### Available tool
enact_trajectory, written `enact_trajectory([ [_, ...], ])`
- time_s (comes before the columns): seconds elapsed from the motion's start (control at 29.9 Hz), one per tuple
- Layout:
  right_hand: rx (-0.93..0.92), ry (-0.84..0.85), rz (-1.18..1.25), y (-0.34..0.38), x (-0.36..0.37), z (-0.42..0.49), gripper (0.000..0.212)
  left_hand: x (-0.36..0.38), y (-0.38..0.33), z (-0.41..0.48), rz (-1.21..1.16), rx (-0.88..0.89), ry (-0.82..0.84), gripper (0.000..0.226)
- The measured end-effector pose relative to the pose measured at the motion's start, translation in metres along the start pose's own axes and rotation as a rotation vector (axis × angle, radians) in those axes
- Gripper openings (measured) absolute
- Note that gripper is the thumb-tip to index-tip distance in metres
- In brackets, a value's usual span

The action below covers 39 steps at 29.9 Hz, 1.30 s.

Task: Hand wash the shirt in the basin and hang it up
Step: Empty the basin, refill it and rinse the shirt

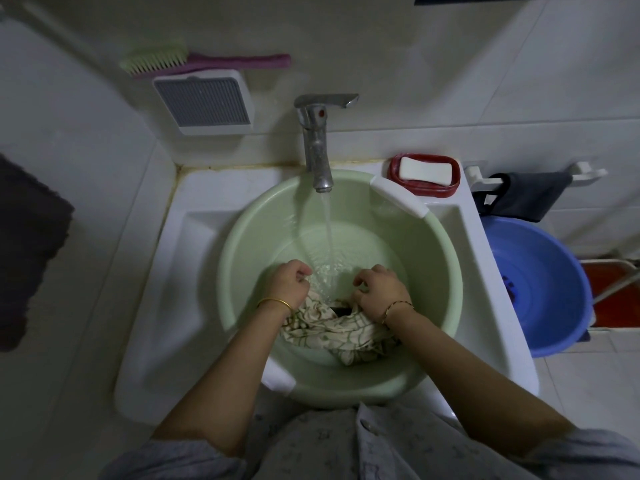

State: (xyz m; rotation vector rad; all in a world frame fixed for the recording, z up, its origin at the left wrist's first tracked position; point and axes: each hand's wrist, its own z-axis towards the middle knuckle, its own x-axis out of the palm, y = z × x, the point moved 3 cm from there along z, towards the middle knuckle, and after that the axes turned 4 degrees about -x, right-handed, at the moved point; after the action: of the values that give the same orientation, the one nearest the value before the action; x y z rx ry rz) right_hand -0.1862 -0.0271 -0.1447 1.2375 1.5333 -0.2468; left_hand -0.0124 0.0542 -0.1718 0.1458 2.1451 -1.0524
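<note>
A white sink [166, 271] holds a pale green plastic basin [242, 258] with shallow water in it. The cream checked shirt [332, 330] lies bunched at the basin's near side. The left hand [289, 284] and right hand [379, 292] have curled fingers gripping its cloth on either side of the stream from the chrome faucet [317, 147]. A white soap bar [424, 171] sits in a red dish [394, 171].

cream checked shirt [332, 329] bunched in green basin [249, 244]

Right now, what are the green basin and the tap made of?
The green basin looks like plastic: smooth, matte, evenly pale green, thin rolled rim. The tap looks like metal, probably chromed: silvery and shiny, with dull water spots.
</note>
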Motion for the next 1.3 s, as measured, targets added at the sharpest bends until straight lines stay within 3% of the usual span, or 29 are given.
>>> enact_trajectory([
  [0.4,0.0,0.0,0.001,0.001,0.0,0.0,0.032,-0.003,-0.008,-0.007,-0.055,-0.003,0.008,0.027],
  [0.57,-0.003,-0.004,0.008,0.0,0.0,0.0,0.032,-0.002,-0.021,-0.016,-0.154,0.01,0.083,0.029],
  [0.97,-0.028,-0.012,0.001,0.002,-0.001,-0.002,0.04,0.0,-0.023,-0.023,-0.293,-0.095,0.283,0.065],
  [1.3,-0.029,0.003,-0.008,0.003,0.0,-0.003,0.04,-0.002,-0.015,-0.017,-0.412,-0.168,0.293,0.062],
])
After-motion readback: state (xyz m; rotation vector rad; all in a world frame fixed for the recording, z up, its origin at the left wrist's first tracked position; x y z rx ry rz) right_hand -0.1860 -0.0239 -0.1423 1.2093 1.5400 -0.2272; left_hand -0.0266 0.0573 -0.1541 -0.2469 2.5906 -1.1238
